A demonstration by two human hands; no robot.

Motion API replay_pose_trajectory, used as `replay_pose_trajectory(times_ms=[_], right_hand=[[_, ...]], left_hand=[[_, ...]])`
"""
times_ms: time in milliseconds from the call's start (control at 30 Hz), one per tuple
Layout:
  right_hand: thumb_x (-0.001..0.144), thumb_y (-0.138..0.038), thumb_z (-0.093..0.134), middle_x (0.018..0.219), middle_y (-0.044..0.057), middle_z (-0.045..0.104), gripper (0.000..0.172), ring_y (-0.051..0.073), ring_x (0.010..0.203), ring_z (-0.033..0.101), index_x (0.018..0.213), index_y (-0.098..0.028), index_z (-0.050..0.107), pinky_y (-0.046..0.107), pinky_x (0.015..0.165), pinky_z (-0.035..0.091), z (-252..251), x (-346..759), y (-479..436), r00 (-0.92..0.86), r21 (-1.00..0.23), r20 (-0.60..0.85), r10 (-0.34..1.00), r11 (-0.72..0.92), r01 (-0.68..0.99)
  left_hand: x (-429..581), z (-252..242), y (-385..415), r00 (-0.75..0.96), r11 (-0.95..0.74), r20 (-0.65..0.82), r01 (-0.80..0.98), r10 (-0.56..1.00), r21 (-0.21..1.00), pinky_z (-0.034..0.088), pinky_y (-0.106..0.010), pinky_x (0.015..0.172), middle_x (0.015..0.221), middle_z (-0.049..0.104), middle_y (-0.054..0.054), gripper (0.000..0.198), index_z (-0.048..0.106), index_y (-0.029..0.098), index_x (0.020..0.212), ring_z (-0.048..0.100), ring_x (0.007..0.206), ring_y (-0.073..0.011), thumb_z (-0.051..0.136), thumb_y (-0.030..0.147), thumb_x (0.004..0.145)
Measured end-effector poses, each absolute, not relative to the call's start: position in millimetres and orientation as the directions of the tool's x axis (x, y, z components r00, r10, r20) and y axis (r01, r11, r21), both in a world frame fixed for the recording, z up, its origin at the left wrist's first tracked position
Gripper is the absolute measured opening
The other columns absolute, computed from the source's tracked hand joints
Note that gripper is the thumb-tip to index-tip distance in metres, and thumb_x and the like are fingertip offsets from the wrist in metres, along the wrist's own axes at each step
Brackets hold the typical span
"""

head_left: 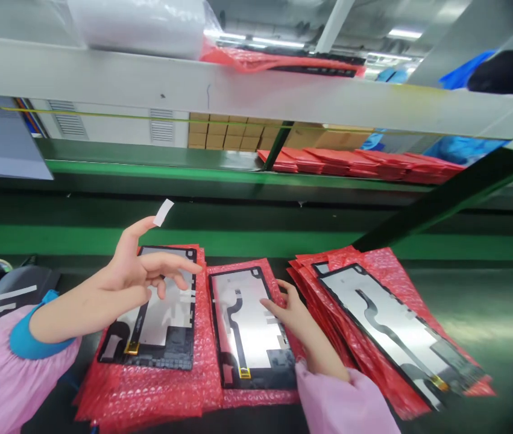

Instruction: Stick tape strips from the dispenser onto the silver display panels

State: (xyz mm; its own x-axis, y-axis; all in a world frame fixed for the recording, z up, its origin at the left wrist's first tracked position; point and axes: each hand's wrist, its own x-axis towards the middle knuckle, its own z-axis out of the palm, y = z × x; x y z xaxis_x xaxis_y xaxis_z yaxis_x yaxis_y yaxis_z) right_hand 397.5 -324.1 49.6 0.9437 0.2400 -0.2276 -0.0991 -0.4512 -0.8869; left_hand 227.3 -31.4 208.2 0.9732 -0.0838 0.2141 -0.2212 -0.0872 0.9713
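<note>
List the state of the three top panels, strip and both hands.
Left panel: lying on red bubble wrap.
Middle panel: lying on red bubble wrap.
Right panel: lying slanted on red bubble wrap.
Left hand: open, above left panel.
Right hand: at middle panel's right edge, grip unclear.
White strip: sticking up from left hand.

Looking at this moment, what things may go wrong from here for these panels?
The white strip clings to a raised fingertip of the left hand; it might drop or stick in the wrong place.

The right hand is bare, with its thumb over the middle panel, so it could leave prints.

The right panel lies askew on piled red bubble bags; a bump might make it slide.
</note>
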Motion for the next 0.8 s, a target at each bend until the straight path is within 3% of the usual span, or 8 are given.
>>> replay_pose_trajectory(times_ms=[167, 267, 367, 433, 500, 567, 667, 800], right_hand=[[0.071, -0.05, 0.061, 0.124, 0.011, 0.064, 0.05, 0.032, 0.118, 0.056, 0.111, -0.021, 0.058, 0.045, 0.104, 0.042, 108.9, 384.7, -306.3, 0.857, -0.908, -0.148, 0.494, -0.412, 0.081], [0.073, -0.048, 0.063, 0.127, 0.005, 0.063, 0.05, 0.032, 0.124, 0.051, 0.117, -0.025, 0.059, 0.047, 0.108, 0.038, 160.4, 368.4, -291.9, 0.856, -0.878, -0.016, 0.516, -0.417, 0.235], [0.076, -0.044, 0.067, 0.125, 0.001, 0.064, 0.047, 0.03, 0.119, 0.056, 0.12, -0.031, 0.06, 0.041, 0.099, 0.048, 215.6, 343.3, -273.4, 0.879, -0.913, 0.082, 0.47, -0.319, 0.256], [0.077, -0.04, 0.068, 0.113, 0.0, 0.069, 0.043, 0.026, 0.093, 0.068, 0.119, -0.032, 0.061, 0.034, 0.073, 0.058, 243.5, 329.3, -257.3, 0.878, -0.967, 0.036, 0.477, -0.206, 0.152], [0.076, -0.034, 0.069, 0.097, 0.0, 0.072, 0.038, 0.022, 0.069, 0.068, 0.114, -0.03, 0.063, 0.027, 0.051, 0.055, 256.6, 323.5, -237.1, 0.871, -0.996, -0.023, 0.49, -0.088, 0.023], [0.072, -0.028, 0.07, 0.089, 0.001, 0.073, 0.036, 0.021, 0.065, 0.068, 0.108, -0.025, 0.066, 0.026, 0.05, 0.054, 252.0, 325.8, -212.9, 0.85, -0.996, -0.045, 0.524, 0.037, -0.076], [0.063, -0.021, 0.07, 0.088, 0.003, 0.074, 0.034, 0.024, 0.076, 0.07, 0.097, -0.02, 0.069, 0.028, 0.06, 0.057, 217.6, 334.2, -175.1, 0.79, -0.953, -0.095, 0.606, 0.175, -0.248], [0.063, -0.018, 0.065, 0.06, 0.001, 0.068, 0.009, 0.019, 0.056, 0.065, 0.072, -0.018, 0.064, 0.024, 0.049, 0.052, 162.9, 333.3, -141.5, 0.72, -0.81, -0.388, 0.575, 0.16, -0.564]], left_hand=[[211.2, 207.8, -15.0, 0.938, -0.038, 0.308, -0.318, -0.157, 0.947, 0.045, -0.034, 0.073, 0.126, 0.061, -0.011, 0.068, 0.004, 0.035, 0.141, 0.064, 0.103, -0.0228, 0.042, 0.011, 0.09], [194.5, 210.7, -3.4, 0.93, -0.02, 0.332, -0.339, -0.157, 0.94, 0.046, -0.037, 0.078, 0.132, 0.058, -0.012, 0.065, 0.001, 0.036, 0.142, 0.063, 0.107, -0.0246, 0.041, 0.016, 0.095], [172.9, 219.2, 3.3, 0.924, 0.009, 0.381, -0.381, -0.034, 0.924, 0.047, -0.04, 0.08, 0.128, 0.061, -0.012, 0.071, -0.001, 0.037, 0.143, 0.064, 0.104, -0.025, 0.046, 0.017, 0.094], [157.8, 226.7, 5.3, 0.902, 0.026, 0.423, -0.426, 0.085, 0.904, 0.047, -0.039, 0.079, 0.124, 0.064, -0.009, 0.073, 0.002, 0.037, 0.143, 0.065, 0.1, -0.024, 0.05, 0.015, 0.092], [143.9, 232.1, 7.4, 0.874, 0.016, 0.452, -0.462, 0.179, 0.887, 0.047, -0.037, 0.077, 0.124, 0.064, -0.007, 0.076, 0.004, 0.039, 0.143, 0.065, 0.099, -0.0233, 0.052, 0.013, 0.091], [132.7, 232.4, 11.0, 0.859, -0.004, 0.468, -0.478, 0.208, 0.878, 0.048, -0.037, 0.075, 0.126, 0.062, -0.007, 0.078, 0.003, 0.041, 0.143, 0.066, 0.098, -0.0238, 0.053, 0.012, 0.09], [122.9, 222.0, 18.5, 0.879, -0.006, 0.448, -0.453, 0.165, 0.891, 0.049, -0.038, 0.075, 0.123, 0.062, -0.009, 0.074, 0.006, 0.04, 0.144, 0.066, 0.097, -0.0245, 0.051, 0.015, 0.091], [121.6, 205.1, 24.8, 0.905, 0.032, 0.418, -0.422, 0.08, 0.906, 0.049, -0.036, 0.074, 0.115, 0.061, -0.007, 0.064, 0.015, 0.041, 0.141, 0.064, 0.093, -0.0214, 0.046, 0.015, 0.092]])
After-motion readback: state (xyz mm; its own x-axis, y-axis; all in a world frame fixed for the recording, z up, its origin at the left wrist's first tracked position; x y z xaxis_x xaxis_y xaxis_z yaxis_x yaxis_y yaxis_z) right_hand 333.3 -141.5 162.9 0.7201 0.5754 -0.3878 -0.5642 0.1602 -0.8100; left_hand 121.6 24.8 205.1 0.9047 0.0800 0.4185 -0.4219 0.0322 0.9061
